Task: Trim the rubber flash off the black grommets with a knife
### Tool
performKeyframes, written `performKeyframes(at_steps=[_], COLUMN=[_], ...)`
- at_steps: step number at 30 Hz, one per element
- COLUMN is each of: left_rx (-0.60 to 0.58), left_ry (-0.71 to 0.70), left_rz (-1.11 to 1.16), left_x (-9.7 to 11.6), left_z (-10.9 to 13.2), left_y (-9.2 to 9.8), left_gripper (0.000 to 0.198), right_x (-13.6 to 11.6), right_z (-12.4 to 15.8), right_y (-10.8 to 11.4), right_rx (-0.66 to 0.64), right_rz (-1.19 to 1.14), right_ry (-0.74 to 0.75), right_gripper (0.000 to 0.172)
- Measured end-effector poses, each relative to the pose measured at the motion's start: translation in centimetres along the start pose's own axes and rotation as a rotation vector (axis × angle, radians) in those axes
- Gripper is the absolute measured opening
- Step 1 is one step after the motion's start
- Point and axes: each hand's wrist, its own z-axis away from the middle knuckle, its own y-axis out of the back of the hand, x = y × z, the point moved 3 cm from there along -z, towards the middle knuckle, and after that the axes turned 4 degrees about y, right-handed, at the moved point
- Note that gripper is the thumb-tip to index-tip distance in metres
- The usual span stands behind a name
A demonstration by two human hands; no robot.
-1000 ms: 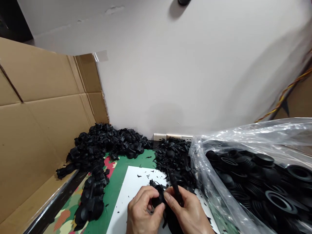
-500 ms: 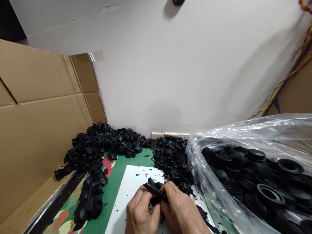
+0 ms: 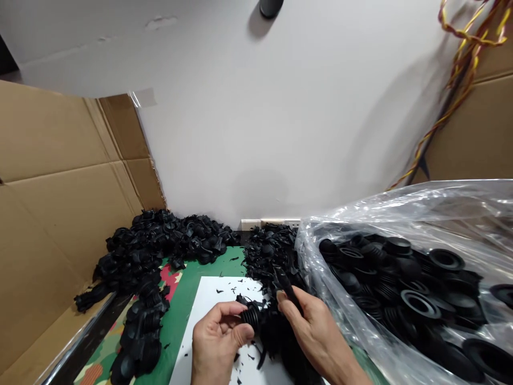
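Note:
My left hand [image 3: 218,337] pinches a small black ribbed rubber part [image 3: 251,315] between thumb and fingers, just above a white sheet [image 3: 208,305]. My right hand [image 3: 310,329] is closed round a slim black tool [image 3: 285,283] whose tip points up and away. The two hands are close together, the tool just right of the rubber part. Black trimmings [image 3: 250,355] lie under and between the hands.
A heap of black rubber parts [image 3: 160,240] lies at the back left along a cardboard wall [image 3: 60,182]. Black scraps [image 3: 268,248] are piled behind the hands. At the right, a clear plastic bag [image 3: 401,214] holds many larger black bellows parts [image 3: 417,299]. A green mat [image 3: 188,289] lies under the sheet.
The hands have separated slightly: the right hand lifted the tool away from the rubber part, which stays in the left. The view has shifted right and a little up.

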Motion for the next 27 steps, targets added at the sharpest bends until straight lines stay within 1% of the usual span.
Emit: performKeyframes(at_steps=[2, 3, 5, 7, 9, 11, 13, 16, 19, 24, 25, 27], left_rx=[-0.019, -0.022, -0.026, -0.033, -0.031, -0.032, -0.032, -0.042, -0.061, -0.178, -0.197, -0.233], left_ry=[0.043, 0.048, 0.045, 0.040, 0.043, 0.060, 0.072, 0.062, 0.005, -0.190, -0.212, -0.206], left_rz=[0.055, 0.073, 0.097, 0.101, 0.091, 0.086, 0.101, 0.136, 0.125, -0.055, -0.077, -0.099], left_x=[-0.1, -0.1, -0.2, -0.2, -0.2, 0.0, 0.2, 0.6, 0.8, 0.8, 0.8, 0.8], left_z=[-0.2, -0.4, -0.5, -0.6, -0.5, -0.4, -0.2, 0.0, 0.0, 0.0, 0.0, 0.1], left_y=[0.0, 0.0, 0.0, 0.0, -0.1, -0.3, -0.5, -0.8, -0.8, -0.5, -0.5, -0.6], left_gripper=[0.035, 0.035, 0.035, 0.036, 0.034, 0.033, 0.032, 0.029, 0.028, 0.015, 0.015, 0.022], right_x=[-0.5, -0.7, -1.2, -1.4, -1.4, -1.0, -0.4, 0.3, 0.5, 0.3, 0.4, 0.7], right_z=[0.2, 0.4, 0.7, 1.0, 1.1, 1.0, 0.9, 0.9, 1.0, 1.2, 1.2, 1.2], right_y=[-0.3, -0.5, -1.2, -1.8, -2.2, -2.4, -2.5, -2.6, -2.8, -3.2, -3.2, -3.3], right_rx=[-0.070, -0.125, -0.248, -0.316, -0.328, -0.313, -0.286, -0.262, -0.277, -0.319, -0.321, -0.322], right_rz=[-0.095, -0.154, -0.255, -0.279, -0.273, -0.297, -0.357, -0.444, -0.535, -0.688, -0.705, -0.729], right_ry=[-0.002, -0.010, -0.034, -0.043, -0.040, -0.065, -0.119, -0.224, -0.297, -0.335, -0.350, -0.381], right_gripper=[0.025, 0.022, 0.020, 0.020, 0.019, 0.017, 0.014, 0.015, 0.020, 0.030, 0.032, 0.035])
